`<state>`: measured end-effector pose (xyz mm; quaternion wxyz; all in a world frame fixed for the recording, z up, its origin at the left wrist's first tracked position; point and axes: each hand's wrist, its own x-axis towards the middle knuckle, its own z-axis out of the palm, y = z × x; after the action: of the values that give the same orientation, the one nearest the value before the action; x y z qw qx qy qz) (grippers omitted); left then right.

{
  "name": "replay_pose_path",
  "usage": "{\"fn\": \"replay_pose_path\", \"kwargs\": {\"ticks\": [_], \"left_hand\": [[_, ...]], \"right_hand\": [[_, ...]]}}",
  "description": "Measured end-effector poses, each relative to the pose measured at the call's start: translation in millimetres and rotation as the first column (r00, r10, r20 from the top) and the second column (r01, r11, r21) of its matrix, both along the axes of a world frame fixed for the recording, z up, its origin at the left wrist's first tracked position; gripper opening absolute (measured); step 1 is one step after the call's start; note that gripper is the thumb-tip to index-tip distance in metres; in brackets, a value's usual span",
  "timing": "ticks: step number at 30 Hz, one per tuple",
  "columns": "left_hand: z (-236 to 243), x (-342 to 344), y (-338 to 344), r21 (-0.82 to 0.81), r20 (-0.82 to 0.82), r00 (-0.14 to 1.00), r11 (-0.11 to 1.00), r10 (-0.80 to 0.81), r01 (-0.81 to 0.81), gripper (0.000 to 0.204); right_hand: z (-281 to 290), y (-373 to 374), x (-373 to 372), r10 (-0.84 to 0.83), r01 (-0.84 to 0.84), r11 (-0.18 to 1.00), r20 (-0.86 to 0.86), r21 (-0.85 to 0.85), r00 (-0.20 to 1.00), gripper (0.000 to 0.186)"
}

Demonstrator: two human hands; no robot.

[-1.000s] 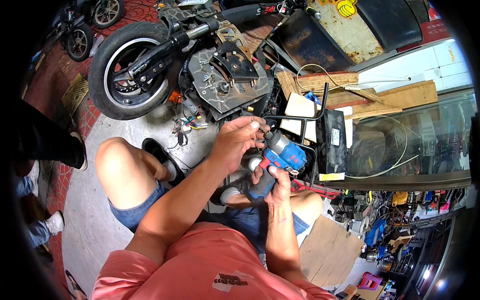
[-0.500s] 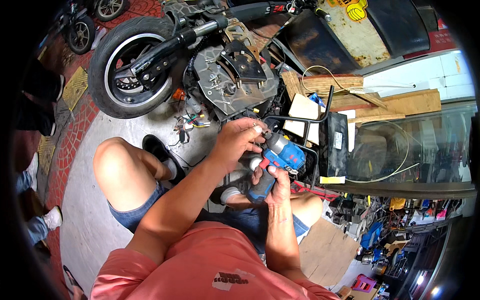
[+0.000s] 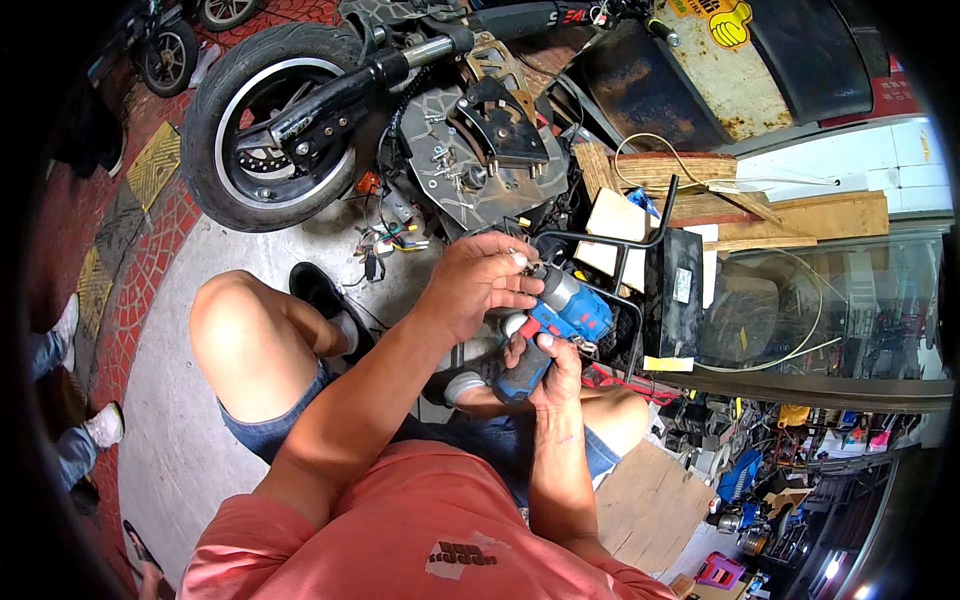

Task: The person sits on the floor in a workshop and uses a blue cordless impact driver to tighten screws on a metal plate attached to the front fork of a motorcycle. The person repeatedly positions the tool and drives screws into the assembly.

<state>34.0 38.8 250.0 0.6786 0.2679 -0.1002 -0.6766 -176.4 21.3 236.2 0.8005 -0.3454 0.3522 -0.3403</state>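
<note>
Little but the view has shifted since the earlier frame — the black tyre (image 3: 200, 145) sits slightly further right. Near the right knee (image 3: 616, 420), the right hand (image 3: 556, 376) wraps the blue power driver's (image 3: 582, 312) handle (image 3: 520, 382), while the left hand (image 3: 484, 287) pinches narrowly at its metal nose (image 3: 557, 289) — on what, I cannot tell. It looks rigid and head-heavy, best held by that handle.

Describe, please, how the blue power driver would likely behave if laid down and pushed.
The blue power driver would probably feel heavy for its size, given its thick grey, metal-looking nose. Its handle, gripped by the right hand, angles off the body, so it likely would not roll far. Its hard-looking casing suggests stiff sliding, not flexing.
</note>
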Motion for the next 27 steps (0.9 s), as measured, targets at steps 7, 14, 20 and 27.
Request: {"fn": "replay_pose_path", "kwargs": {"ticks": [7,14,20,27], "left_hand": [[-20.1,-4.5,-6.5,-0.024,-0.099,0.992,0.997,0.075,-0.077,0.024],[-25.4,-16.2,-7.8,-0.033,-0.049,0.994,0.994,0.100,-0.101,0.021],[-14.1,-21.8,-9.3,-0.044,-0.140,0.987,0.995,0.081,-0.088,0.028],[-16.7,-21.5,-8.9,0.026,0.206,0.970,0.990,0.131,-0.140,0.019]], "right_hand": [[0.8,-2.3,5.0,-0.014,0.014,1.000,-0.045,0.003,0.999,0.033],[-2.4,1.2,6.3,-0.043,0.048,0.995,-0.057,0.085,0.997,0.034],[2.9,2.2,10.9,-0.051,0.051,0.996,-0.003,0.075,0.999,0.035],[-6.2,-0.7,1.0,-0.035,0.035,0.998,-0.003,0.057,0.999,0.035]]}}
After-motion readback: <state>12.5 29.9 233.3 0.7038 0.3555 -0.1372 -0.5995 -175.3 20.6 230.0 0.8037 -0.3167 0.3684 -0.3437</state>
